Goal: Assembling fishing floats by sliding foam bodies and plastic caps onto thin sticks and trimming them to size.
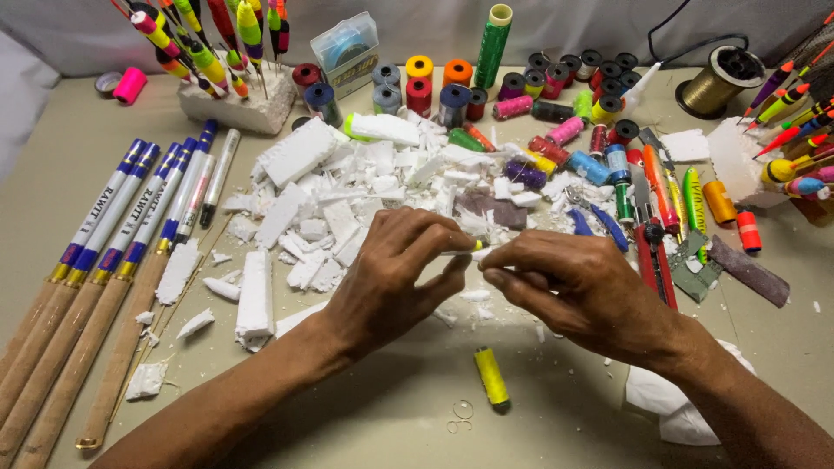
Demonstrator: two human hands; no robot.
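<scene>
My left hand (pixel 395 278) and my right hand (pixel 569 287) meet at the middle of the table, fingertips pinched together on a small white foam float piece with a yellow tip (pixel 469 248). Both hands hover just above a heap of broken white foam chunks (pixel 347 191). Below my hands a yellow thread spool (pixel 492 376) lies on the table beside small metal rings (pixel 460 412). What lies between my right fingers is mostly hidden.
Several fishing rods (pixel 104 252) lie at the left. A foam block stuck with painted floats (pixel 239 104) stands at the back left. Many coloured thread spools (pixel 539 95), a gold wire reel (pixel 721 78), a red knife (pixel 651 243) and more floats (pixel 795 113) fill the back and right.
</scene>
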